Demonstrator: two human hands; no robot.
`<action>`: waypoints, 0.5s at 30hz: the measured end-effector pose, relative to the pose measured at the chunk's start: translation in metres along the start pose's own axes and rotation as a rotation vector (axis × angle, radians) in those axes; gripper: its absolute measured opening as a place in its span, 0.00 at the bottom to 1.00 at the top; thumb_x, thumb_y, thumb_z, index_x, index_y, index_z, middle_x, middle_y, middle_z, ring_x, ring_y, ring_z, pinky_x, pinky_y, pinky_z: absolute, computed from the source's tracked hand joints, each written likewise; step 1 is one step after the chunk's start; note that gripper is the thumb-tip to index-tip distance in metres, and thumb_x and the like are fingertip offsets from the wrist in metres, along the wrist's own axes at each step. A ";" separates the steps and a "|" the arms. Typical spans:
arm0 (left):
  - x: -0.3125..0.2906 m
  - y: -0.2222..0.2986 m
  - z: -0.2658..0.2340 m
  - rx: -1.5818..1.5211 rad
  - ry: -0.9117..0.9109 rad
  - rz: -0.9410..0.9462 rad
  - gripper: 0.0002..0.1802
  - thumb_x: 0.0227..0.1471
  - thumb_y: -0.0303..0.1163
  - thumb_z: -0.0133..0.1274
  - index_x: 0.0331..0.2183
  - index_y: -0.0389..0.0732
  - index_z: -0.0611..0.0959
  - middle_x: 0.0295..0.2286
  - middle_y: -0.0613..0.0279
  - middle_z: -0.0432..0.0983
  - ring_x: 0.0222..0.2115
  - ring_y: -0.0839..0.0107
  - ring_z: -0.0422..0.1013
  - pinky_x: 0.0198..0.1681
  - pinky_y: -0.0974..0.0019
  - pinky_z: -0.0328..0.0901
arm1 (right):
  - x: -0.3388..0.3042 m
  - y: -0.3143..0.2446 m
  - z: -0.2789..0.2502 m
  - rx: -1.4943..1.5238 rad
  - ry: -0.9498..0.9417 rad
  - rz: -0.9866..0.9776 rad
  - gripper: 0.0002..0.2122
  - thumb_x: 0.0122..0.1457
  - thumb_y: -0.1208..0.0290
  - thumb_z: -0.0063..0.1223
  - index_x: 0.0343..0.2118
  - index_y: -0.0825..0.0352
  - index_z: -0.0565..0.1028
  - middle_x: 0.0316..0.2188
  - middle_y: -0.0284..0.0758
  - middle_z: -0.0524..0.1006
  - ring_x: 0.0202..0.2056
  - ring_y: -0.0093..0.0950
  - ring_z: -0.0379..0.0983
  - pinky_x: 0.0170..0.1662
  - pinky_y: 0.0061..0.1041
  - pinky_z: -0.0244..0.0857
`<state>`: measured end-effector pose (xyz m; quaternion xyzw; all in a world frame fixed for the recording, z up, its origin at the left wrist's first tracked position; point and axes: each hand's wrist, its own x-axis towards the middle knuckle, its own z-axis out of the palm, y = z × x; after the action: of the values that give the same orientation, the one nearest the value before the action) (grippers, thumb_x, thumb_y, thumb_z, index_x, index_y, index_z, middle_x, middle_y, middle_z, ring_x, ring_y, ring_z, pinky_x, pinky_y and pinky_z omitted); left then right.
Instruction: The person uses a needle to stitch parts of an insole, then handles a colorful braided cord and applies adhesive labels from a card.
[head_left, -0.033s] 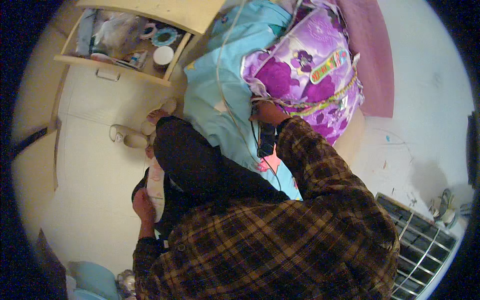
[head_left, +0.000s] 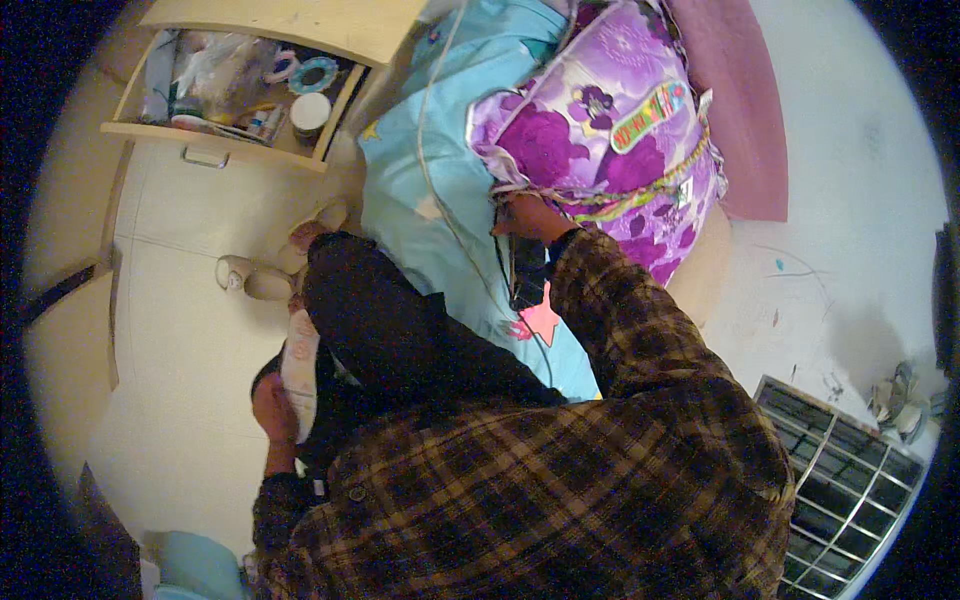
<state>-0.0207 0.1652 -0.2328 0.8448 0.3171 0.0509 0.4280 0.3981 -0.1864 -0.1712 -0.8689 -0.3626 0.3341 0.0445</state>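
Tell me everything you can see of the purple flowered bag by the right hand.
The purple flowered bag looks like glossy plastic, printed with large violet blooms and a bright multicoloured label patch. It is stuffed full and lies tilted on the light blue bedding, its far side against a mauve pillow. A yellow-green braided cord runs along its lower edge. The right hand touches its lower left corner; whether it grips is unclear.

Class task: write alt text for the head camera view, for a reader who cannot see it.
A person in a plaid shirt reaches their right hand to a purple floral bag on a blue bedsheet; their left hand holds a pale slipper.
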 end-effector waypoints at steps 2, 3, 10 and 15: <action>0.023 0.014 -0.004 0.063 -0.204 -0.096 0.16 0.50 0.37 0.35 0.27 0.37 0.74 0.25 0.52 0.71 0.27 0.56 0.67 0.30 0.60 0.61 | -0.010 -0.005 -0.014 -0.023 -0.066 0.034 0.23 0.40 0.56 0.53 0.37 0.67 0.68 0.32 0.45 0.71 0.36 0.41 0.66 0.40 0.34 0.59; 0.029 0.015 -0.008 0.086 -0.150 -0.046 0.15 0.50 0.37 0.36 0.27 0.38 0.75 0.25 0.52 0.71 0.27 0.57 0.67 0.30 0.61 0.61 | -0.012 -0.003 -0.012 -0.016 -0.089 0.038 0.24 0.40 0.55 0.53 0.37 0.67 0.68 0.32 0.45 0.71 0.36 0.41 0.66 0.39 0.34 0.60; 0.010 0.053 -0.013 0.305 0.019 0.087 0.12 0.48 0.33 0.38 0.26 0.37 0.74 0.22 0.52 0.70 0.23 0.56 0.66 0.27 0.61 0.61 | -0.067 0.026 -0.012 -0.081 -0.165 0.022 0.18 0.36 0.60 0.55 0.30 0.66 0.71 0.28 0.41 0.72 0.32 0.39 0.68 0.33 0.34 0.61; 0.001 0.079 -0.022 0.331 0.100 0.055 0.12 0.48 0.34 0.39 0.23 0.38 0.73 0.18 0.51 0.68 0.20 0.56 0.65 0.24 0.60 0.59 | -0.121 0.092 -0.005 -0.006 -0.204 0.002 0.16 0.37 0.61 0.56 0.29 0.65 0.72 0.26 0.39 0.73 0.31 0.34 0.69 0.33 0.31 0.60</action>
<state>0.0106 0.1468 -0.1590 0.9085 0.3188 0.0520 0.2652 0.3943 -0.3332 -0.1305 -0.8309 -0.3653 0.4196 0.0042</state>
